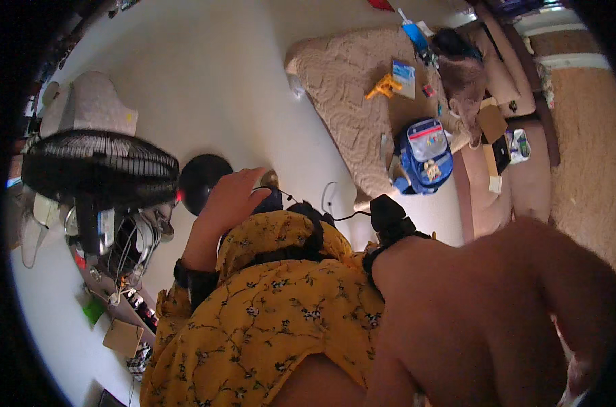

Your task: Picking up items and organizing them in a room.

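My left hand [230, 200] lies with its fingers stretched out beside the yellow floral cloth [287, 312] over my lap. Its fingertips reach a small beige, rounded thing [267, 178] that I cannot make out. Large and close at the lower right is my right hand [471, 319], its back toward me. The fingers bend down past the picture's lower edge, so their tips are hidden. A black device [391, 216] with a thin dark cable is strapped at the right wrist. A black band [194, 281] circles the left wrist.
A black fan [101, 169] stands at left beside a dark round object [203, 182]. Ahead, a brown quilted cover [349, 88] bears a blue backpack [427, 156] and an orange toy gun [384, 86]. A brown sofa [528, 176] with an open carton [492, 123] stands right.
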The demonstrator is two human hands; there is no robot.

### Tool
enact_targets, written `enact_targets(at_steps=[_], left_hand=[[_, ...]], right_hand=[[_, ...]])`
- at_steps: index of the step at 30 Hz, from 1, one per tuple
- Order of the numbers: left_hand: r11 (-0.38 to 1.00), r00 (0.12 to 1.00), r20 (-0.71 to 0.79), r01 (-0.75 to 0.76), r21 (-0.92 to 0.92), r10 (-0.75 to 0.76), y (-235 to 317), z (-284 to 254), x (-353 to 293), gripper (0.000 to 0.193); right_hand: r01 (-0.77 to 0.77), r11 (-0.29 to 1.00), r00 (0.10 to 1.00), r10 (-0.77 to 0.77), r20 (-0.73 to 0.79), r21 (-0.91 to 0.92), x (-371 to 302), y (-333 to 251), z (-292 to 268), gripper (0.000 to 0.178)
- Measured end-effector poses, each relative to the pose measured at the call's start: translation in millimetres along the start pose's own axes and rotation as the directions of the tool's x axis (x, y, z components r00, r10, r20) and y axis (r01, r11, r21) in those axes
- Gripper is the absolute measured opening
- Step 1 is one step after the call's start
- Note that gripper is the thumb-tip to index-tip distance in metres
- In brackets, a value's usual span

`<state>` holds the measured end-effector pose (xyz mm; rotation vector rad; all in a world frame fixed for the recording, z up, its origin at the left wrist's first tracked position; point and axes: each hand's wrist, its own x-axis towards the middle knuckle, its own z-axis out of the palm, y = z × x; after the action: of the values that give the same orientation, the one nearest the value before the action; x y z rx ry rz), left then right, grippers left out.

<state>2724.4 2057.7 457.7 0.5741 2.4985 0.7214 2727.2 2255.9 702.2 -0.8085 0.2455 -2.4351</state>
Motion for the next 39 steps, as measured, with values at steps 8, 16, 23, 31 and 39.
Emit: enact_targets(at_steps=[8, 16, 23, 31, 39], left_hand=[[0.994, 0.995, -0.091, 0.038, -0.106, -0.048, -31.9, -67.3, 118.7, 0.045], [0.968, 0.962, -0.136, 0.22, -0.124, -0.236, -42.4, -130.6, 231.7, 0.047], [0.893, 0.91, -0.218, 0.258, -0.368, -0.353, -91.8, -165.3, 312.8, 0.046], [0.883, 0.906, -0.168, 0.314, -0.349, -0.388, -161.1, -260.1, 357.4, 0.047], [0.838, 0.759, -0.358, 0.47, -0.278, -0.544, -305.8, -383.7, 348.3, 0.047]], right_hand=[[0.006, 1.0, 0.995, -0.004, 0.096, -0.021, 98.8, -85.7, -94.4, 0.039], [0.066, 0.995, 0.983, -0.053, 0.175, -0.07, 177.4, -191.8, -187.5, 0.038], [0.03, 0.999, 0.966, -0.024, 0.257, -0.019, 256.6, -253.9, -256.7, 0.038], [-0.081, 0.986, 0.92, 0.019, 0.39, 0.143, 400.7, -208.5, -368.0, 0.037], [-0.11, 0.993, 0.978, 0.101, -0.183, -0.042, 528.9, -140.9, -513.3, 0.028]])
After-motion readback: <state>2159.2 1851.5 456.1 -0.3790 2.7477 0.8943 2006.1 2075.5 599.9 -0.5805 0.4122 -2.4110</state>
